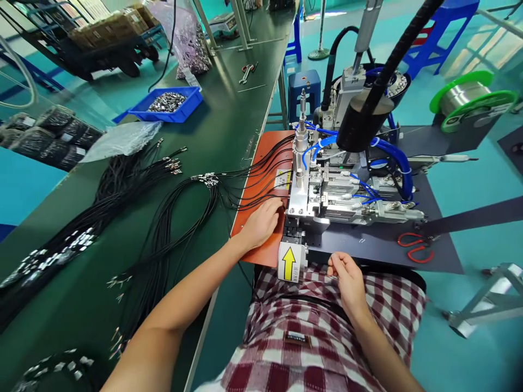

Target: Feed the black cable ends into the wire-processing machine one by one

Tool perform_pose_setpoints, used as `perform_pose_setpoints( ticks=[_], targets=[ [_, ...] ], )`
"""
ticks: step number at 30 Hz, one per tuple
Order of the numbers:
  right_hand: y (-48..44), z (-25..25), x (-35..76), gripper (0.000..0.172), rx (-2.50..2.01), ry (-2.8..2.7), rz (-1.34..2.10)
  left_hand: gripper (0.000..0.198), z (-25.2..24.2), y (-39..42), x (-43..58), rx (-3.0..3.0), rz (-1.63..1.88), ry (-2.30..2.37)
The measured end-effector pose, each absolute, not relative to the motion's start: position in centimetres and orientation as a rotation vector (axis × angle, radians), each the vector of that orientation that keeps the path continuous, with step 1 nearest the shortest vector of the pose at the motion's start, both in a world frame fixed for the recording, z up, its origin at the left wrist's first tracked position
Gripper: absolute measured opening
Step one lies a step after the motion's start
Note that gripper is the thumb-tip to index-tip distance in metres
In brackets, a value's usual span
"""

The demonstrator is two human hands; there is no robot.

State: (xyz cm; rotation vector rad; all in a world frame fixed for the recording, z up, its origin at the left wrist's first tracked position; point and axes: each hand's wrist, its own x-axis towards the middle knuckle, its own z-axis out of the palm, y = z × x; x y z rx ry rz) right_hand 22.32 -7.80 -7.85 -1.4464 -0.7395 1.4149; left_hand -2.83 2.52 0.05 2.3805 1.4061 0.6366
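Observation:
My left hand [263, 224] rests on the orange plate [257, 255], its fingers curled together at the near edge of the metal machine [300, 198]. Several black cables [261, 163] cross the plate into the machine just beyond that hand. Whatever its fingertips grip is hidden. My right hand [347, 275] is closed with thumb and fingers pinched, in front of the machine's dark base [363, 239] and above my lap. I cannot make out anything between those fingers. A white roller cover with a yellow arrow [289, 264] sits between my two hands.
Cable bundles [163, 218] spread over the green table [212, 120] at left. A blue tray [180, 106] of small metal parts stands farther back. Red-handled scissors [417, 247] lie on the base at right. A black cylinder [363, 122] hangs over the machine; a green wire spool [469, 98] stands behind.

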Motion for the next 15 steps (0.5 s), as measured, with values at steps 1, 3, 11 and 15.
perform_pose_setpoints(
  ticks=[1, 3, 11, 15],
  targets=[
    [-7.9, -7.6, 22.7, 0.026, -1.449, -0.741, 1.405, 0.032, 0.8, 1.8, -3.2, 2.373, 0.648, 1.358],
    [-8.0, -7.2, 23.4, 0.025, -1.453, -0.755, 1.385, 0.027, 2.1, -0.7, -4.3, 2.389, 0.625, 1.243],
    [-7.4, -3.8, 23.9, 0.020, -1.468, -0.920, 1.314, 0.010, 2.7, -8.8, -7.3, 2.890, -0.203, 0.772],
    [-7.5, -1.4, 22.2, 0.019, -1.459, -1.113, 1.293, 0.018, 4.9, -5.8, -6.3, 2.583, 0.262, 1.052]
  ],
)
